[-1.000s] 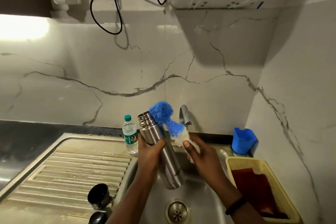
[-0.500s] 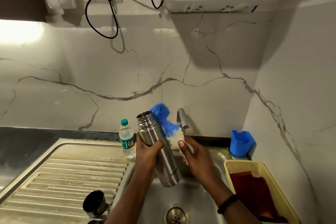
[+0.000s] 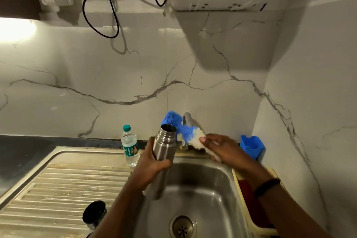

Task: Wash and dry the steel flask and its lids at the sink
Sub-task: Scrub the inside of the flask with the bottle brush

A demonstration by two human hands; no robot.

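A dark round lid [image 3: 94, 212] lies on the ribbed draining board [image 3: 63, 185]. My left hand [image 3: 149, 162] wraps the smooth steel flask [image 3: 163, 157], open-mouthed, over the sink [image 3: 202, 195]. My right hand [image 3: 225, 149] grips the fluffy blue-and-white bottle brush [image 3: 183, 131] beside its mouth. Wet steel could slip from my grasp if I jab the brush off-centre.

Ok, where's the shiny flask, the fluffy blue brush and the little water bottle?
steel flask [image 3: 164, 146], head view, on its upper body below the open neck.
blue brush [image 3: 186, 131], head view, on its fluffy blue part.
water bottle [image 3: 129, 146], head view, on its clear body.
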